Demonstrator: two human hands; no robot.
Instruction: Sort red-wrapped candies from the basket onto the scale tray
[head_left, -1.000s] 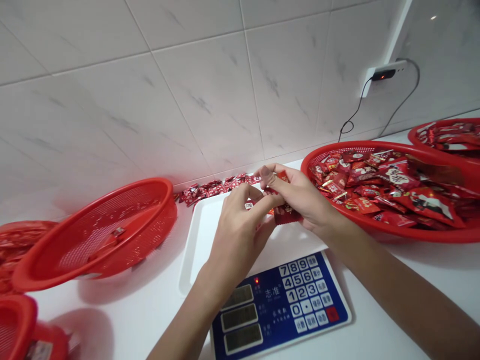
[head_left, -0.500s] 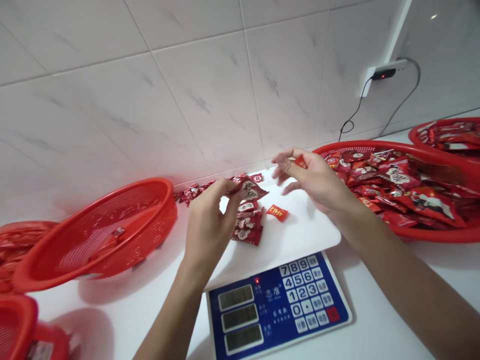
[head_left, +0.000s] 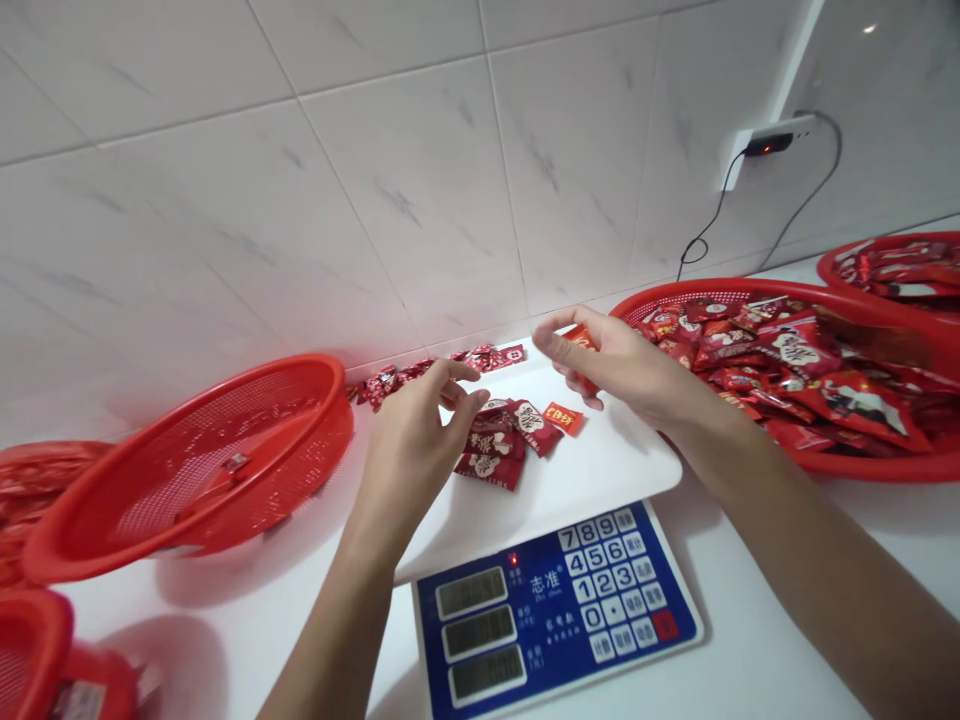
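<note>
Several dark red candy packets [head_left: 487, 468] lie overlapping on the white tray [head_left: 600, 470] of a digital scale [head_left: 547, 600]. Another dark red packet [head_left: 534, 425] rests at their right, touching a small orange-red packet [head_left: 562, 418]. My left hand [head_left: 420, 425] hovers over the left side of the pile, thumb and fingers apart, with nothing between them. Above the tray's right part, my right hand [head_left: 600, 360] has its fingers curled round an orange-red candy packet [head_left: 582, 340], which is partly hidden by the palm.
A big red basket [head_left: 795, 465] full of packets stands at right, another basket [head_left: 900, 240] behind it. To the left are a red basket [head_left: 300, 400] with few packets and more red baskets. Small wrapped candies [head_left: 390, 382] lie along the wall. A cable [head_left: 709, 225] hangs from the socket.
My left hand has let go of a dark red packet, which now lies on the tray against the small orange-red one. My right hand has closed further round its packet.
</note>
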